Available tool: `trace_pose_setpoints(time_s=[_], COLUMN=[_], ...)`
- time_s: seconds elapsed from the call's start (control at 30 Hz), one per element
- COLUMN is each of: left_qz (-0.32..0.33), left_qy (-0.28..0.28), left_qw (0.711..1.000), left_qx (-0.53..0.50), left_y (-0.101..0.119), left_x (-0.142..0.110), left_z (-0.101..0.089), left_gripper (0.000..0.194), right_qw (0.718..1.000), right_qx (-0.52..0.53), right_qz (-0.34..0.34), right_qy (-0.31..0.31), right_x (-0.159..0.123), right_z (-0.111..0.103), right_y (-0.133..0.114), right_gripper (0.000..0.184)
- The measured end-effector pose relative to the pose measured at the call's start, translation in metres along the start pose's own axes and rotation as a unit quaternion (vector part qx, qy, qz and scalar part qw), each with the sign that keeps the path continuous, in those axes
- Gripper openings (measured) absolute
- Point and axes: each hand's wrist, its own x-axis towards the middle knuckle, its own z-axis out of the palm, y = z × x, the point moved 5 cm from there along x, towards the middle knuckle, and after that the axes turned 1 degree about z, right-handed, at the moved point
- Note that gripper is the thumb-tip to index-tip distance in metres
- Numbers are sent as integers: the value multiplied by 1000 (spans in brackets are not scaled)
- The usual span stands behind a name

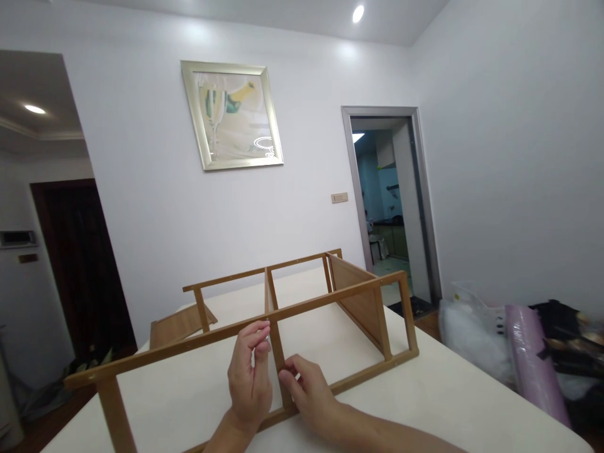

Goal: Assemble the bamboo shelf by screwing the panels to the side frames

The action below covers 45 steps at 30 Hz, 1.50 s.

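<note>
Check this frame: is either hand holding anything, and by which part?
Both grip the wooden frame: the left hand pinches its top rail beside the middle upright; the right hand pinches that upright lower down.

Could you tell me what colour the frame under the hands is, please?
Light brown wood frame, clearest in the head view.

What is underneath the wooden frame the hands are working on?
The wooden frame stands on a white table, bare through its openings. Left hand and right hand grip the centre upright, covering its lower joint.
</note>
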Motion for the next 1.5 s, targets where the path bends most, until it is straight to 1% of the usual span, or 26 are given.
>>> trace_pose_setpoints(time_s=[0.1,0.17,0.23,0.33,0.43,0.53,0.6,0.7,0.8,0.87,0.97,1.07,1.2,1.3,1.33,1.4,1.5], left_qz=[-54,-80,-93,-95,-101,-130,-163,-224,-268,-287,-327,-376,-431,-461,-467,-471,-467], left_qy=[1,-2,-8,-19,-15,-3,-14,-39,-37,-37,-33,0,50,70,72,71,73], left_qw=[997,994,991,990,990,987,981,964,949,936,900,858,807,775,769,767,785], left_qx=[-54,-80,-93,-100,-99,-90,-105,-138,-162,-201,-285,-350,-401,-427,-432,-430,-400], left_y=[0,2,4,7,9,11,11,9,6,6,9,15,24,31,33,37,40], left_x=[1,2,3,6,10,15,18,19,18,16,13,11,9,9,9,10,10], left_z=[1,1,2,1,-1,-2,1,6,8,11,17,21,23,24,25,25,24], left_gripper=[25,26,28,30,32,35,37,38,38,38,36,32,30,32,33,35,38], right_qw=[1000,1000,1000,1000,1000,1000,1000,1000,999,999,999,999,999,1000,1000,1000,1000], right_qx=[-4,-7,-10,-15,-19,-24,-24,-21,-21,-23,-22,-18,-16,-14,-14,-14,-16], right_qz=[-7,-10,-11,-9,-7,-5,-7,-12,-15,-19,-17,-11,-15,-14,-14,-16,-17], right_qy=[-11,-12,-13,-17,-19,-15,-15,-19,-19,-20,-24,-24,-23,-18,-18,-17,-16], right_x=[0,0,0,0,1,2,2,2,2,3,3,3,3,3,3,3,3], right_z=[1,0,0,-1,0,0,0,0,-1,0,1,2,2,1,1,1,2], right_y=[1,1,0,0,0,1,2,2,3,4,6,7,6,6,6,6,6], right_gripper=[18,18,17,18,20,20,21,23,25,26,27,28,29,28,28,28,28])
